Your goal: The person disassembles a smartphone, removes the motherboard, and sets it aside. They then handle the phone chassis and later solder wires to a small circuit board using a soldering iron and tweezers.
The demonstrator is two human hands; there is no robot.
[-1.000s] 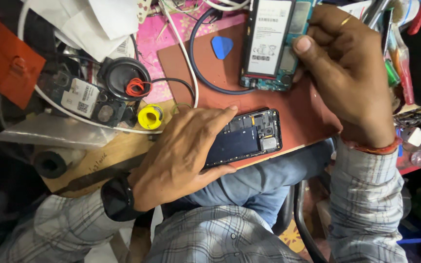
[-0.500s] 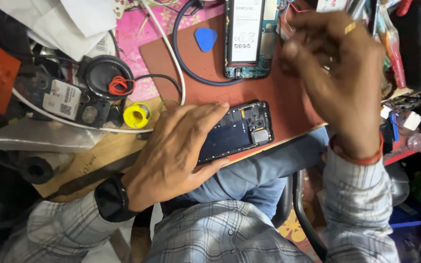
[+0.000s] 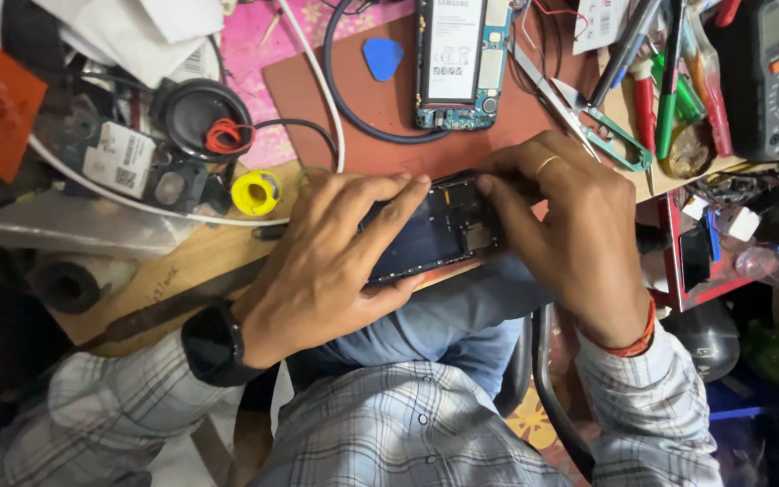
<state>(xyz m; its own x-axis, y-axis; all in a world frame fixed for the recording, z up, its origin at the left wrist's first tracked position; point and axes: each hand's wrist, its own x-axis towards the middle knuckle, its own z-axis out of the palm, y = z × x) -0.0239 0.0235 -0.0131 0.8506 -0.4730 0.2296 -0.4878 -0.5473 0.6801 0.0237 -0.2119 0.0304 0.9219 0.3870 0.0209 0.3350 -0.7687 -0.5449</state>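
Both hands now grip the opened phone frame [image 3: 439, 230] at the near edge of the brown mat [image 3: 380, 117] on the counter [image 3: 182, 271]. The left hand [image 3: 335, 261], which already lay on it half a second ago, clasps its left end with fingers curled over the top. The right hand [image 3: 570, 234] has come down from the battery-side phone body [image 3: 457, 63], which now lies uncovered farther up the mat, and pinches the frame's right end. A blue pick [image 3: 382, 58] lies beside that body.
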